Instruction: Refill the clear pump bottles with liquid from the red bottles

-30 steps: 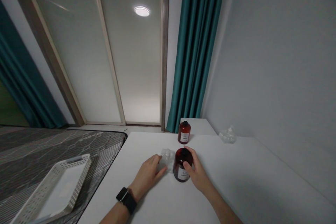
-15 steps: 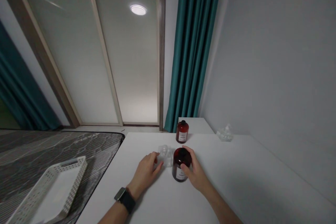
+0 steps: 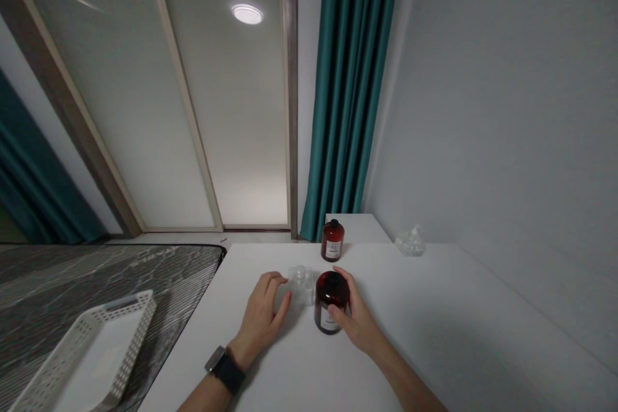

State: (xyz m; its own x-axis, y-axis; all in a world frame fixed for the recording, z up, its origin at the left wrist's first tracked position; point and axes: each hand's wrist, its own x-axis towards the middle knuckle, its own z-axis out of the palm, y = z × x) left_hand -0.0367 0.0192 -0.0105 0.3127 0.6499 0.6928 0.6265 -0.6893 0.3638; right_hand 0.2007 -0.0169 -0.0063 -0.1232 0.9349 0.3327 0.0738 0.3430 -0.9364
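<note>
On the white table [image 3: 309, 373], my right hand [image 3: 355, 318] is wrapped round the right side of a dark red-brown bottle [image 3: 326, 299] with a white label and a black top. My left hand [image 3: 264, 312] hovers over the table to the left, fingers bent and apart, holding nothing. Between that hand and the bottle lies a clear plastic piece [image 3: 302, 284], like packaging or a bubble wrap sheet; its exact kind I cannot make out. A second red-brown bottle [image 3: 333, 241] with a white label and black cap stands upright farther back.
Crumpled clear plastic [image 3: 410, 242] lies at the table's back right, by the grey wall [image 3: 506, 141]. A white perforated basket [image 3: 128, 351] rests on a dark striped surface [image 3: 178, 283] at the left. Behind the table hang green curtains [image 3: 347, 90] beside frosted sliding doors [image 3: 246, 122].
My left hand has drawn back slightly to the left, away from the clear plastic piece, and its fingers have lifted. My right hand stays round the nearer bottle. The view has shifted slightly.
</note>
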